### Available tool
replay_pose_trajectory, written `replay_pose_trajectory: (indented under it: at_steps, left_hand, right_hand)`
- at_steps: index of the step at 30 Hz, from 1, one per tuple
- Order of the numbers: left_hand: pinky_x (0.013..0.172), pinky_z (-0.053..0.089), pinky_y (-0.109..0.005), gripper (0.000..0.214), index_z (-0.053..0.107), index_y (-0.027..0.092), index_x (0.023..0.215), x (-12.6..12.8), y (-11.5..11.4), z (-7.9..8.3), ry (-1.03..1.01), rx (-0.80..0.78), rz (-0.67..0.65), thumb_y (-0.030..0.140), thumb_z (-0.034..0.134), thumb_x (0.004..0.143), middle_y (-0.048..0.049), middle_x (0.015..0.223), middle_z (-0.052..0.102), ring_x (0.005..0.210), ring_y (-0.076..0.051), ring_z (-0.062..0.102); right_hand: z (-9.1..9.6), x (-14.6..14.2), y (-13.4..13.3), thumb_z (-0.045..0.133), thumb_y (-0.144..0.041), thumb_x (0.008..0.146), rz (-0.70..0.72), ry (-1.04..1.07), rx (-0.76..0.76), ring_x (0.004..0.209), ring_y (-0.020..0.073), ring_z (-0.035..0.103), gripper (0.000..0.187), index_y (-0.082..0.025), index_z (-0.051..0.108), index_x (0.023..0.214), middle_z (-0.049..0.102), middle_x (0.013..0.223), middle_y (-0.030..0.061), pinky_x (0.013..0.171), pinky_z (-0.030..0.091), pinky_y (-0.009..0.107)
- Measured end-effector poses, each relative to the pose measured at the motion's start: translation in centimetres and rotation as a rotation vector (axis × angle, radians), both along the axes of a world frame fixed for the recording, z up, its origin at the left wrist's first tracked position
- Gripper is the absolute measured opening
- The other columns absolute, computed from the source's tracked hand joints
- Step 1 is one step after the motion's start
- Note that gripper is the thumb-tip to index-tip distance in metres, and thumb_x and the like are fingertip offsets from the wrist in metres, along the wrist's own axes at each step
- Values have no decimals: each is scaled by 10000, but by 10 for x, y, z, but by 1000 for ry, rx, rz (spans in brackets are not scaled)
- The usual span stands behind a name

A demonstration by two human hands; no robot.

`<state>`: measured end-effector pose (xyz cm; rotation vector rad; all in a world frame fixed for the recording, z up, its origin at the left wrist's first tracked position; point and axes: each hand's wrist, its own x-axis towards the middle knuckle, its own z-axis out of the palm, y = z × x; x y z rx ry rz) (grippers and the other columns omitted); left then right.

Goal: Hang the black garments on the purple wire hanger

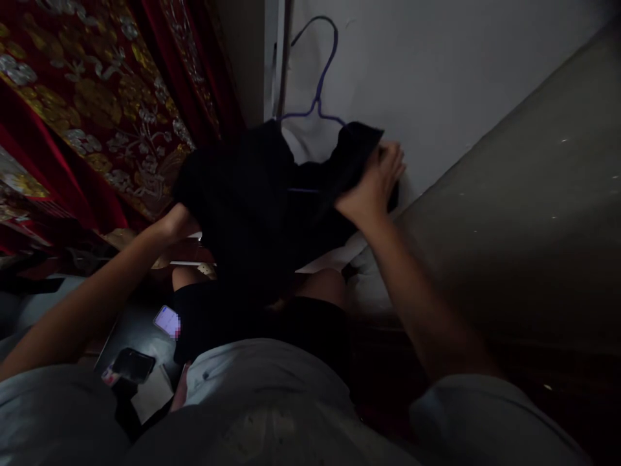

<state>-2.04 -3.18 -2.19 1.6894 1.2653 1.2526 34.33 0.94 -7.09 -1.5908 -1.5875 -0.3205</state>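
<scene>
- Black garment (252, 200), centre: soft, folds lost in darkness, on a thin purple hanger (318, 102).
- Left hand (182, 221), centre-left: mostly cloth-covered; cannot tell its fingers.
- Right hand (372, 184), centre-right: fingers bent together at the garment's edge, pinch unclear.
- Smooth pale wall (412, 77), upper right: room beside the hook.

A garment (242, 200) is draping over a hanger (317, 97) before the person's thighs (323, 288), a wall (412, 65) is rising behind the hanger, a curtain (104, 97) is hanging to the left, a phone (166, 320) is lying on a surface (129, 330) at lower left.
</scene>
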Motion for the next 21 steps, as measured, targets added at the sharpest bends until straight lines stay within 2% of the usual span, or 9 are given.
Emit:
replay_pose_trajectory:
  at_steps: [2, 4, 6, 9, 12, 14, 16, 18, 21]
  left_hand:
    - [936, 591, -501, 630, 709, 145, 960, 1, -6, -11, -114, -107, -29, 744, 513, 948, -136, 897, 751, 1085, -345, 697]
    - [973, 582, -487, 706, 700, 156, 992, 6, -10, -22, -248, -130, -34, 794, 401, 959, -149, 984, 753, 1170, -336, 670]
    - [1016, 568, -476, 636, 693, 160, 1030, 11, -15, -34, -320, -81, 33, 761, 514, 928, -136, 1065, 748, 1200, -321, 661]
    - [1043, 564, -488, 506, 690, 147, 1051, 18, -30, -59, -277, -40, 184, 505, 863, 737, -119, 1125, 741, 1164, -334, 683]
    - [1036, 582, -500, 541, 690, 143, 1077, 24, -54, -84, -266, -65, 271, 374, 927, 649, -123, 1142, 738, 1141, -354, 695]
    - [1008, 604, -502, 515, 695, 153, 1068, 30, -71, -96, -290, -127, 270, 369, 921, 658, -119, 1111, 746, 1108, -363, 708]
    - [986, 620, -495, 450, 704, 176, 1036, 35, -85, -102, -301, -181, 265, 358, 905, 678, -102, 1075, 753, 1085, -365, 716]
    - [977, 629, -468, 409, 711, 206, 1030, 40, -95, -104, -316, -209, 268, 338, 890, 687, -77, 1051, 756, 1090, -357, 716]
    - [942, 642, -439, 478, 717, 218, 1057, 42, -104, -108, -356, -241, 262, 334, 912, 637, -64, 1011, 760, 1078, -351, 721]
  right_hand:
    - [24, 2, -3, 674, -373, 875, 28, -6, -32, 1306, 392, 436, 637, -143, 452, 1426, 442, 1383, 227, 1096, 347, 613]
    - [46, -3, -5, 605, -346, 935, 113, -16, -41, 1331, 401, 410, 620, -179, 393, 1494, 413, 1393, 214, 1105, 320, 645]
    - [63, -11, -10, 602, -324, 937, 168, -50, -47, 1335, 402, 403, 691, -195, 327, 1558, 404, 1388, 203, 1107, 314, 657]
    - [67, -18, -23, 684, -304, 860, 190, -123, -60, 1332, 389, 415, 858, -187, 273, 1604, 412, 1385, 189, 1110, 330, 648]
    - [46, -13, -40, 774, -241, 703, 238, -112, -74, 1390, 393, 383, 1045, -194, 257, 1610, 399, 1450, 180, 1175, 295, 631]
    - [22, -12, -46, 762, -225, 676, 268, -21, -63, 1446, 385, 343, 1032, -212, 280, 1588, 373, 1513, 166, 1203, 293, 611]
    - [-9, -20, -44, 689, -272, 761, 276, 159, -34, 1426, 344, 399, 848, -221, 341, 1532, 413, 1501, 150, 1159, 377, 579]
    - [-43, -41, -35, 579, -325, 862, 303, 418, -43, 1256, 279, 560, 590, -204, 443, 1423, 554, 1342, 133, 1038, 488, 497]
    - [-92, -84, -22, 545, -373, 893, 439, 733, -345, 925, 221, 653, 255, -173, 621, 1031, 677, 936, 91, 810, 531, 353]
